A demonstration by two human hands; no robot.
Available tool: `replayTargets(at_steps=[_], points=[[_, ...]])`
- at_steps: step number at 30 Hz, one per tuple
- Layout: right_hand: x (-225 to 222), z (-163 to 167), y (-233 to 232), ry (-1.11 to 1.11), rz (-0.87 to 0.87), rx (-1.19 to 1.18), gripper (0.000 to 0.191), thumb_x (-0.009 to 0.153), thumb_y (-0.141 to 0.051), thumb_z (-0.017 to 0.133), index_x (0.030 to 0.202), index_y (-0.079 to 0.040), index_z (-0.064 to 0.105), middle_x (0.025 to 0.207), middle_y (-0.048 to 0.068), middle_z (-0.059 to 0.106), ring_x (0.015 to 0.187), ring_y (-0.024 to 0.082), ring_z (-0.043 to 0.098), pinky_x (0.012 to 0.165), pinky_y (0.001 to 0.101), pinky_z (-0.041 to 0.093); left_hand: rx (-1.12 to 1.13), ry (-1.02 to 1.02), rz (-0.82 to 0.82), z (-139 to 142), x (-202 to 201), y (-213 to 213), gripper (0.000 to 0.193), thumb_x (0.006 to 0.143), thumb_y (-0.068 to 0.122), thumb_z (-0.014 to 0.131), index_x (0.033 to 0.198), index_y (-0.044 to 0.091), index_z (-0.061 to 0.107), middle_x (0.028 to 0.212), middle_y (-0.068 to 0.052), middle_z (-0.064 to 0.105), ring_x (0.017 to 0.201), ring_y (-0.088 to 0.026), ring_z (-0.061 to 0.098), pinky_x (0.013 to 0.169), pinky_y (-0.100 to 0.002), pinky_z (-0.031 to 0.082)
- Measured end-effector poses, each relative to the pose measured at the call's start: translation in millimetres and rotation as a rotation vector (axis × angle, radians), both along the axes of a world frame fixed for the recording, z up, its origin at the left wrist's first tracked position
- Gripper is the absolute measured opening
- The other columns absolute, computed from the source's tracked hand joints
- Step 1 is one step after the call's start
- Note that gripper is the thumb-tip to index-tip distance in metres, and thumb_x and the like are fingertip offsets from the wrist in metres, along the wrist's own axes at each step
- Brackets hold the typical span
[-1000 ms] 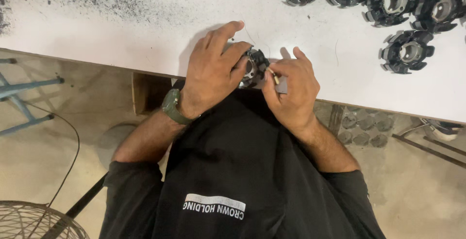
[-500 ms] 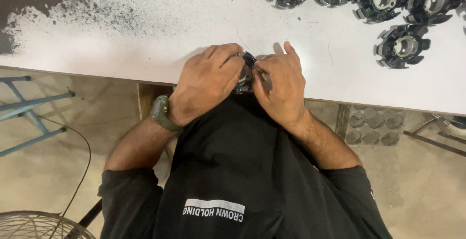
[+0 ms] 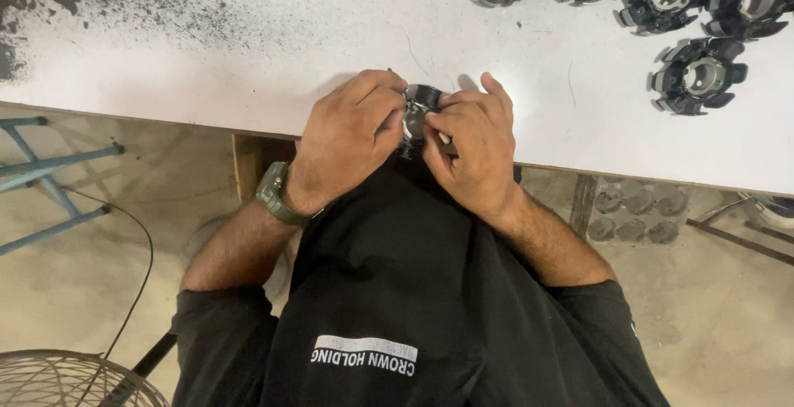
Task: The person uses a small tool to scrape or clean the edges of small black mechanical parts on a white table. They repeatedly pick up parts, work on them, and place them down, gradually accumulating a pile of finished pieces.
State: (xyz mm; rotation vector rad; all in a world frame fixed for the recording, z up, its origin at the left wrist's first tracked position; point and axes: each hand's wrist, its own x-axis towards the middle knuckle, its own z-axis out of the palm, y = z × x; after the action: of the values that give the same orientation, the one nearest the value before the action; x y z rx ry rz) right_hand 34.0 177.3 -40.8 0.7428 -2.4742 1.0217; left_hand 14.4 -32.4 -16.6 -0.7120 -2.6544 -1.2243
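While both hands, the left hand (image 3: 351, 130) and right hand (image 3: 471, 146), clamp together on the small black toothed ring part (image 3: 419, 107) at the white worktop (image 3: 248, 51) edge, steady even thumb pressure would likely keep it from slipping.

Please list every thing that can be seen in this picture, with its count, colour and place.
round toothed part: 1, black with a silver centre, at the table's near edge, held between both hands
loose round toothed parts: 5 in view, black with silver centres, far right of the table; four in a row at the top edge, one nearer
table: 1, white top with dark speckled wear at far left
blue metal frame: 1, on the floor at left
wire fan guard: 1, grey, bottom left corner
cable: 1, black, on the floor at left
wristwatch: 1, green, on the left wrist
left hand: on the held part's left side
right hand: on its right side
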Motion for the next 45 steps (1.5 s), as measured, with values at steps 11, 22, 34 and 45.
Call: replayTargets(at_steps=[11, 22, 34, 45], points=[[1, -4, -3, 0.074, -0.01, 0.01, 0.032, 0.084, 0.006, 0.083, 0.107, -0.006, 0.064, 0.103, 0.008, 0.065, 0.108, 0.027, 0.064, 0.114, 0.0522, 0.045, 0.044, -0.023, -0.008, 4, 5, 5, 0.013, 0.091, 0.001, 0.071, 0.102, 0.001, 0.063, 0.12, -0.011, 0.067, 0.096, -0.031, 0.069, 0.079, -0.04, 0.057], [3, 9, 81, 0.063, -0.289, 0.141, 0.027, 0.095, 0.005, 0.077, 0.115, -0.004, 0.061, 0.111, 0.014, 0.063, 0.112, 0.034, 0.063, 0.116, 0.0555, 0.041, -0.274, 0.036, -0.028, 18, -129, 95, 0.078, 0.09, 0.059, 0.084, 0.139, 0.005, 0.055, 0.119, -0.017, 0.065, 0.104, -0.031, 0.066, 0.084, -0.043, 0.052], [-13, -8, 132, 0.082, -0.456, 0.138, 0.022, 0.101, 0.006, 0.075, 0.114, -0.005, 0.061, 0.108, 0.01, 0.065, 0.11, 0.029, 0.063, 0.125, 0.055, 0.028, -0.213, 0.089, -0.306, 9, -46, 32, 0.114, 0.075, 0.038, 0.095, 0.16, 0.002, 0.027, 0.149, -0.021, 0.05, 0.131, -0.038, 0.053, 0.11, -0.05, 0.046], [16, -2, 31, -0.107, -0.117, -0.167, 0.023, 0.091, 0.002, 0.074, 0.109, -0.005, 0.061, 0.105, 0.01, 0.069, 0.111, 0.029, 0.068, 0.129, 0.0576, 0.029, -0.319, 0.202, -0.204, 24, -15, 22, 0.022, 0.092, 0.01, 0.073, 0.11, 0.004, 0.065, 0.141, -0.017, 0.051, 0.127, -0.034, 0.058, 0.102, -0.046, 0.05]])
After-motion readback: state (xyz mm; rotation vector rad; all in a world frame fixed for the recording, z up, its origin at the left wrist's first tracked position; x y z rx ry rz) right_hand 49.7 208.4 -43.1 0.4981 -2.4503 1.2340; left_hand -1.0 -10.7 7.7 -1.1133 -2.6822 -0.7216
